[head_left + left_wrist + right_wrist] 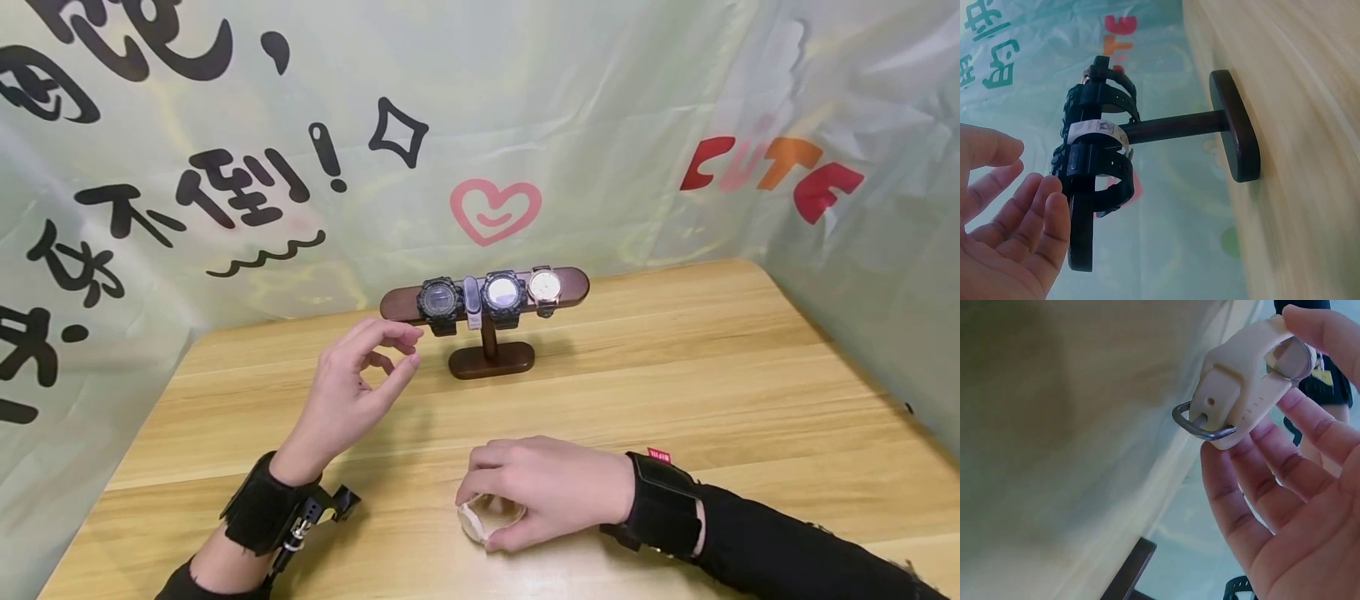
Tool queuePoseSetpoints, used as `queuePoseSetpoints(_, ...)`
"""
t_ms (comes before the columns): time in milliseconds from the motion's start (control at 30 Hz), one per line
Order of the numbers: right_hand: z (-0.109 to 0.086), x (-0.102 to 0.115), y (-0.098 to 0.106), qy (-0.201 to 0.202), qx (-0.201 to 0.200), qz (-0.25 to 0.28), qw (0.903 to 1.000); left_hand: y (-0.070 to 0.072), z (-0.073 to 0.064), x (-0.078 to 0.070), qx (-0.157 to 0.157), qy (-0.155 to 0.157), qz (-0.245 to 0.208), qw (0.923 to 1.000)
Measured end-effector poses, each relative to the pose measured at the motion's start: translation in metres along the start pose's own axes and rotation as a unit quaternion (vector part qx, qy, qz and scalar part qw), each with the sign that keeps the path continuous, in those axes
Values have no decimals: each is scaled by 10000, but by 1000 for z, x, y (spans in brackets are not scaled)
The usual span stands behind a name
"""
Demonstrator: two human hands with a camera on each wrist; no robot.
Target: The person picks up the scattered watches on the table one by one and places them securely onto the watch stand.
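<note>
My right hand grips a cream-white wristwatch between thumb and fingers, low over the table. Its strap is closed in a loop, with a metal buckle showing in the right wrist view. Whether the watch touches the table I cannot tell. Near the left end of a dark brown watch stand, my left hand hovers with loosely curved fingers and nothing in them. The stand's bar carries a black watch, a slim band, another black watch with a bright face and a gold-rimmed watch.
The stand stands toward the back of a wooden table. Behind it hangs a pale printed curtain with a pink heart and dark lettering. More curtain borders both sides of the table. Each wrist wears a black strap.
</note>
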State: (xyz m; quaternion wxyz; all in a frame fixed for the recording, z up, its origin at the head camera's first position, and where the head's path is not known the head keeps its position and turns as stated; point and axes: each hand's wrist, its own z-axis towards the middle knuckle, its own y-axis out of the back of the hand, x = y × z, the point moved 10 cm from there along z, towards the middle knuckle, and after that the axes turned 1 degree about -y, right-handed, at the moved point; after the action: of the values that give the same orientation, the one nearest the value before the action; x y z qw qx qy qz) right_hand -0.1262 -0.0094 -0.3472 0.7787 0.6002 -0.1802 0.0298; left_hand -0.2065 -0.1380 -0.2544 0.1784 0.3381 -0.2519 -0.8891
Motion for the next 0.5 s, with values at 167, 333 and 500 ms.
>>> queuePoseSetpoints(167,-1,-8,12,-144,-164,208,9995,1,0,-1,-10,4,21,10000)
queuePoseSetpoints(333,-6,-14,37,-191,-626,231,9976,1,0,0,-10,6,30,10000)
queuePoseSetpoints(500,-12,-21,65,-243,-1137,149,9931,1,1,-6,3,-75,43,10000)
